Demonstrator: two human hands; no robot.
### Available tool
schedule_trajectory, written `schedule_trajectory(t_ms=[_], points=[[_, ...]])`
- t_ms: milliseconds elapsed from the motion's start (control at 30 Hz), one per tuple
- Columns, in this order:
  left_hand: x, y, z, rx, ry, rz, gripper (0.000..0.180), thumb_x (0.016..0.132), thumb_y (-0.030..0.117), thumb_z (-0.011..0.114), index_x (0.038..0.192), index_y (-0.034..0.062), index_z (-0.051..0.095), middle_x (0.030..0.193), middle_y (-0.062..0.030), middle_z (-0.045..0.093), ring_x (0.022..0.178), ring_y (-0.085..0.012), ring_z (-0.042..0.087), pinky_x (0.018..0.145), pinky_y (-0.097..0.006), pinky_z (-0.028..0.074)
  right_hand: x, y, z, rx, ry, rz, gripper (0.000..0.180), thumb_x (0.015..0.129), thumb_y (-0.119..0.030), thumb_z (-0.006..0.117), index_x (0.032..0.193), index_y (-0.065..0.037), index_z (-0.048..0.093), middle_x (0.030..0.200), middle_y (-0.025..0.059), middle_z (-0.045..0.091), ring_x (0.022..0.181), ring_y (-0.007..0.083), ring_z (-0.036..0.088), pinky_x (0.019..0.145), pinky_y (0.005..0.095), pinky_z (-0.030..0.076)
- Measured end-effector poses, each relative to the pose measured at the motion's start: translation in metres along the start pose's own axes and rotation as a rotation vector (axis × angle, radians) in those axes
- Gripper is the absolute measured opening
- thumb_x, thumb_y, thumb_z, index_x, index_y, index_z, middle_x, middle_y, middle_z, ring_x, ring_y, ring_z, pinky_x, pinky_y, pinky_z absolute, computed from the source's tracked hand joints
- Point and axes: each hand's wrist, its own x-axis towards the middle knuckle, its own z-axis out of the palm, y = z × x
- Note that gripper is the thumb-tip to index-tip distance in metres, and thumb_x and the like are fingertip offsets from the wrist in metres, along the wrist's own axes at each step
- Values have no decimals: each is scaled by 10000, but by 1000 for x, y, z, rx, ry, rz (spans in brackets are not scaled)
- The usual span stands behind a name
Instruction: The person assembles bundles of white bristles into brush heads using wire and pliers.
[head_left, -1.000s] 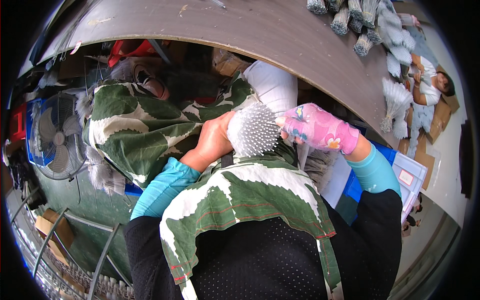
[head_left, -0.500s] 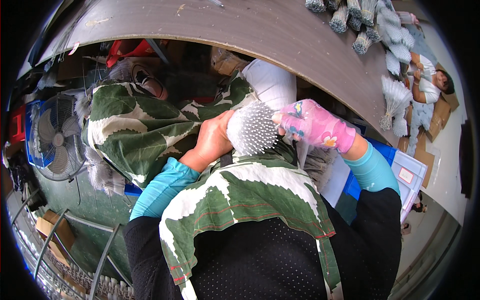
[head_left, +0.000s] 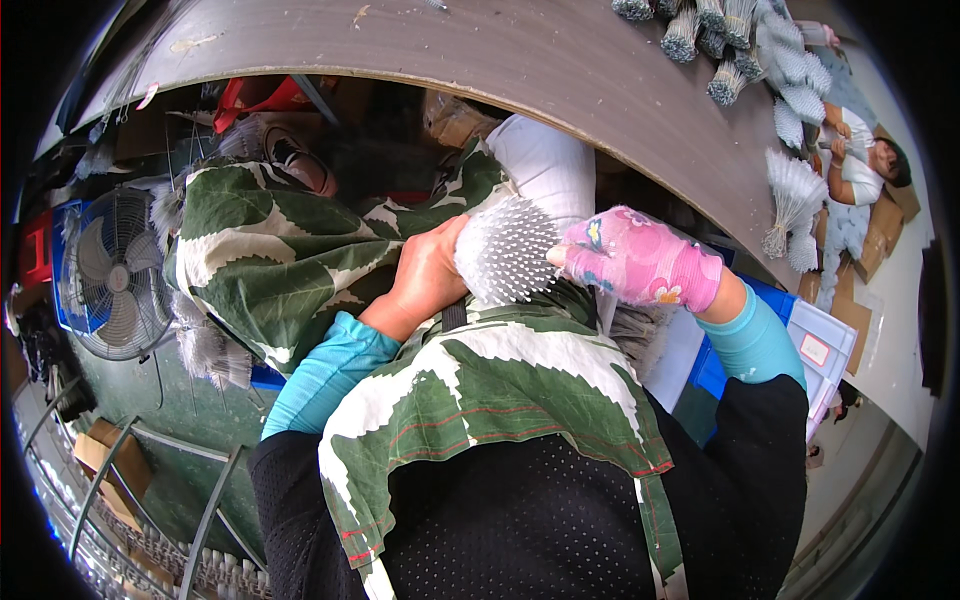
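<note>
Holding a white spiky bundle (head_left: 505, 250), your left hand (head_left: 428, 272) wraps around it; your right hand (head_left: 640, 262), in a pink glove, seems to pinch its edge.

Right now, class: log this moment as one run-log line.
left hand: bare, grips white bristle bundle | right hand: pink glove, pinches bundle edge | green leaf-print cloth on lap

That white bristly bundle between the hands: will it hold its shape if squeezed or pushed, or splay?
The white bristly bundle looks like many thin strands, so it probably flexes and splays. The left hand wraps it wholly, suggesting lightness. Loose strands may slip out unless gripped snugly.
</note>
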Motion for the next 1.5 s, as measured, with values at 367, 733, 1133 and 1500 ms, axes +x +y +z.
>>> schedule_trajectory(t_ms=[367,733,1133,1500], points=[[-1,1,1,21,-4,-25,381,666,201,762,986,92,587,883,-124,637,805,-359,626,682,-407,515,1,-1,0,82,-28,5,400,936,-374,501,821,-13,629,681,181,578,646,315,558,661,400,446],[-1,1,1,37,-8,-19,380,667,196,762,984,83,585,872,-132,638,799,-357,628,672,-412,512,5,2,5,100,25,21,375,929,-318,532,763,15,581,593,111,497,581,184,434,606,351,409],[-1,0,1,41,-10,-43,380,664,192,759,986,86,587,884,-134,637,810,-364,621,684,-416,510,3,8,-1,166,-74,59,418,907,-400,549,793,-7,638,641,105,582,612,190,544,634,360,441],[-1,2,1,54,-20,-49,372,669,180,752,988,94,582,883,-127,637,809,-357,625,679,-413,511,8,-1,4,104,-33,83,397,909,-367,558,769,-1,621,632,90,555,615,174,495,641,339,426]])
